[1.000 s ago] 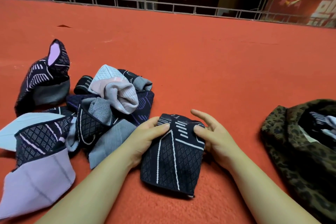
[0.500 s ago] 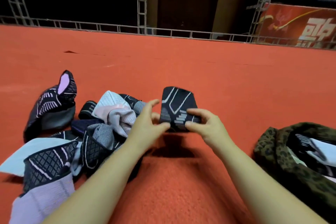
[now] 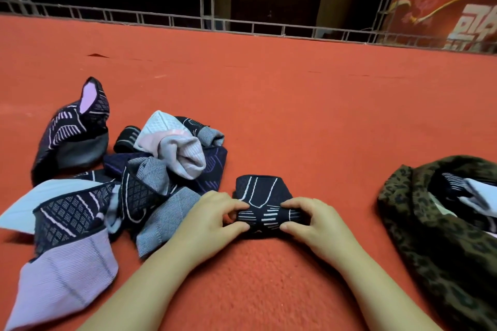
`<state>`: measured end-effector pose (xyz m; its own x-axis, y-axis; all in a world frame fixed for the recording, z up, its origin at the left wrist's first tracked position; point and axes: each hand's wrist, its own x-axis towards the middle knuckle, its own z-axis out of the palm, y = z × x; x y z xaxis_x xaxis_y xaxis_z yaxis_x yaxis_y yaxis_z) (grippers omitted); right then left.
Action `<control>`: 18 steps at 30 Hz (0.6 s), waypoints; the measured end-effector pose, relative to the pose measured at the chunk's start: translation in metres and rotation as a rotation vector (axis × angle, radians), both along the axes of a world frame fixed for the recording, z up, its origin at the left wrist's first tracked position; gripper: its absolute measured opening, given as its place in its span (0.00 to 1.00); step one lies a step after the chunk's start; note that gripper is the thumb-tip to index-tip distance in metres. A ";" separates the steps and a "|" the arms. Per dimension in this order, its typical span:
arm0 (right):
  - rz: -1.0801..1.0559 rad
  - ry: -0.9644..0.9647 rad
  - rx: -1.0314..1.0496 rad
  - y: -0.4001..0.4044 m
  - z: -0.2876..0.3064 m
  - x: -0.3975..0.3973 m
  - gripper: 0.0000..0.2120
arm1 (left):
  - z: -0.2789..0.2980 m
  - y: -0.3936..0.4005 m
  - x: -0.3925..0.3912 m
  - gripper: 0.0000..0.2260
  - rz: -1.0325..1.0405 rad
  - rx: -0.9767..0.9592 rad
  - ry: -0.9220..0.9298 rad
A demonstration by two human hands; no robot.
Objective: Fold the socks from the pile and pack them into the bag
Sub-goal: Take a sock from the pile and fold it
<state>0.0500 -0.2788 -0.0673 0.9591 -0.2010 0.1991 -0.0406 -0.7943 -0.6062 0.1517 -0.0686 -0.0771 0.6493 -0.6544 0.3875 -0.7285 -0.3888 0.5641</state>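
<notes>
Both hands, L (image 3: 212, 219) & R (image 3: 312, 223), pinch folded sock (image 3: 262, 197); no legible labels

ribbed knit cloth socks (image 3: 172, 153), matt nubby red carpet (image 3: 295, 105), leopard-print fabric bag (image 3: 435, 244)

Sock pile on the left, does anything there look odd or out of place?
One dark sock with pink stripes sits apart at the far left of the sock pile, its toe poking up instead of lying flat. The rest is an ordinary unfolded heap on the red carpet. Nothing looks torn or spilled.
</notes>
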 end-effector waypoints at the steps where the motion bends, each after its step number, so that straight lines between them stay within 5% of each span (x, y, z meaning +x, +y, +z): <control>1: 0.012 -0.027 -0.028 0.002 0.002 0.000 0.12 | -0.002 -0.001 0.001 0.20 -0.012 -0.005 -0.018; 5: 0.072 -0.094 -0.097 0.006 0.004 -0.001 0.07 | -0.008 -0.002 0.000 0.17 -0.072 0.070 -0.099; 12: 0.102 -0.234 -0.106 0.004 0.000 -0.002 0.10 | -0.001 -0.004 -0.009 0.09 -0.096 0.089 -0.029; 18: 0.037 -0.207 0.053 0.012 0.003 -0.005 0.08 | 0.006 -0.003 -0.017 0.11 0.004 -0.013 -0.027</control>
<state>0.0447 -0.2669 -0.0641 0.9057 -0.1821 0.3830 0.1179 -0.7594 -0.6399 0.1346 -0.0720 -0.0708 0.6413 -0.6465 0.4132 -0.7419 -0.3851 0.5488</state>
